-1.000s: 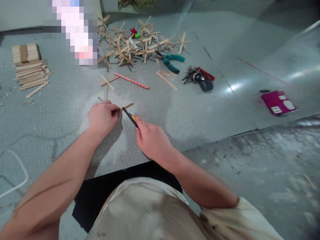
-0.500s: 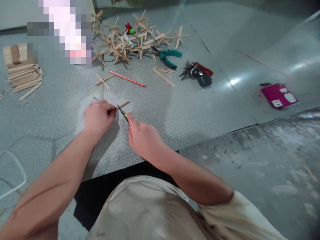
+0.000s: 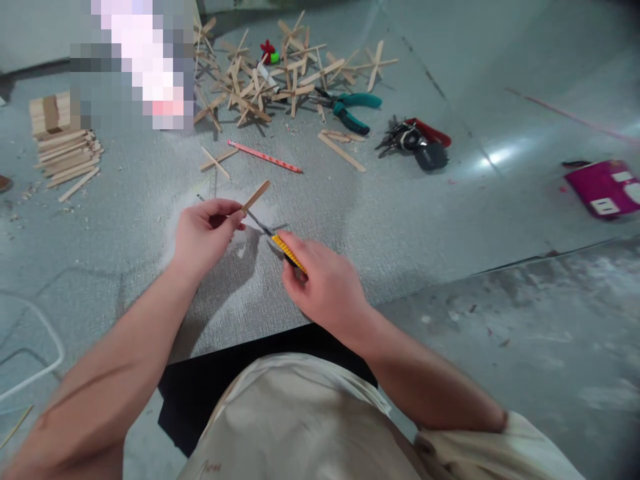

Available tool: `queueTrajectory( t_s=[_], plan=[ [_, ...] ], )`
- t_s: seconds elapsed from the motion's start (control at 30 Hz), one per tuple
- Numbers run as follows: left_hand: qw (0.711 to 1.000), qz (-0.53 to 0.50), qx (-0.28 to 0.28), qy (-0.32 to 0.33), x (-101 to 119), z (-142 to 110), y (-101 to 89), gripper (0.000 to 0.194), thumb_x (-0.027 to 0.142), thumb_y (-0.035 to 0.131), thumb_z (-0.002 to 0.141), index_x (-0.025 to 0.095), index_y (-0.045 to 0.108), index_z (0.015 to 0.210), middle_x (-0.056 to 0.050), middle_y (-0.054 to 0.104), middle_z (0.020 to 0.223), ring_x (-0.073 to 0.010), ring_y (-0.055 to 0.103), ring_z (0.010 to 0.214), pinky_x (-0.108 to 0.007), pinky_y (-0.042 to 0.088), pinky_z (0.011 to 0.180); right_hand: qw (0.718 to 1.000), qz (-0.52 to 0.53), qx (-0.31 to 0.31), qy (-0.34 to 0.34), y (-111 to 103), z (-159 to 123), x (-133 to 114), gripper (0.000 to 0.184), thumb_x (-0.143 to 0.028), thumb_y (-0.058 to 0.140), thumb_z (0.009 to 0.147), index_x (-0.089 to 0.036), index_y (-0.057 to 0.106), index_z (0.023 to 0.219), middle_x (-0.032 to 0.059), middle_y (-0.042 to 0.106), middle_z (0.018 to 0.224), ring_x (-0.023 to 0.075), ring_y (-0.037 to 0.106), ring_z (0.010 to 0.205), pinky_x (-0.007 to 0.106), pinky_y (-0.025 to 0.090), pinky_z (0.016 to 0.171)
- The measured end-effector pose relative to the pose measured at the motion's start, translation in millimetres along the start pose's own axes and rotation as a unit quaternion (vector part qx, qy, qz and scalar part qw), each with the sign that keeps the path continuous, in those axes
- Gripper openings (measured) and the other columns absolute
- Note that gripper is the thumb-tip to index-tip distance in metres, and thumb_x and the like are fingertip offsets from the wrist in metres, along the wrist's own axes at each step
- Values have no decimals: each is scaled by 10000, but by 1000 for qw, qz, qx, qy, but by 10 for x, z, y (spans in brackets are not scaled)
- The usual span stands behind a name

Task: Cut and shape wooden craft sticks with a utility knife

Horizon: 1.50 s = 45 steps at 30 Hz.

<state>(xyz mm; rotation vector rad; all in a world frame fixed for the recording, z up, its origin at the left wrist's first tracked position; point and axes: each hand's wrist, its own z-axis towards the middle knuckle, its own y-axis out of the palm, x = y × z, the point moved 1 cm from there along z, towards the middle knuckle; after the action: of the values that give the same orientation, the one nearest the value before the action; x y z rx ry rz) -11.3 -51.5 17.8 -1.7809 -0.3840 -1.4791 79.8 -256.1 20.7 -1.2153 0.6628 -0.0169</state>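
Note:
My left hand point(image 3: 207, 230) pinches a wooden craft stick point(image 3: 257, 195), which slants up and to the right from the fingertips. In my right hand point(image 3: 325, 283) is a utility knife point(image 3: 289, 253) with a yellow and black handle. Its thin blade points up-left and reaches close to the left fingertips and the lower end of the stick; whether it touches the wood I cannot tell. Just beyond the hands lie two crossed craft sticks point(image 3: 216, 162) and an orange-red pencil point(image 3: 265, 157).
Several star-shaped craft-stick pieces point(image 3: 250, 87) are heaped at the back, beside teal-handled pliers point(image 3: 353, 110). Keys point(image 3: 413, 140) with a red strap lie to their right. A stack of craft sticks point(image 3: 67, 150) is at the left, a magenta packet point(image 3: 603, 190) at the far right.
My right hand with the utility knife has drawn back down and to the right. The craft stick is now raised and tilted more steeply in my left fingers. The view has shifted slightly.

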Motion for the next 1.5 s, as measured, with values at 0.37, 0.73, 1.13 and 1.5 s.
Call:
queueTrajectory(
  t_s=[0.37,0.73,1.13,1.5],
  plan=[
    [999,-16,28,18,20,-84,18,123,301,765,854,231,825,935,-45,829,872,-195,800,815,-292,659,734,1000,5,10,-17,-34,-10,2,490,-220,457,1040,-203,638,1496,71,758,961,161,653,773,275,499,705],
    [986,126,69,89,110,-178,-6,154,329,697,891,267,835,920,-12,826,852,-174,763,733,-305,620,709,998,45,-19,-27,-84,-3,-45,489,-237,424,1069,-137,599,1515,97,757,943,191,680,805,296,513,695],
    [996,58,47,40,131,-204,49,125,305,703,895,246,812,915,-17,816,819,-173,778,734,-277,616,674,983,182,-25,15,-191,67,-24,439,-269,498,1053,-166,635,1457,123,789,1279,252,777,1114,379,618,944],
    [998,2,51,32,120,-200,41,91,270,725,889,225,799,916,-21,808,826,-163,777,732,-260,619,664,996,92,-12,-12,-220,-31,-64,435,-249,484,1061,-158,633,1459,88,799,997,209,744,875,323,573,787]
  ],
)
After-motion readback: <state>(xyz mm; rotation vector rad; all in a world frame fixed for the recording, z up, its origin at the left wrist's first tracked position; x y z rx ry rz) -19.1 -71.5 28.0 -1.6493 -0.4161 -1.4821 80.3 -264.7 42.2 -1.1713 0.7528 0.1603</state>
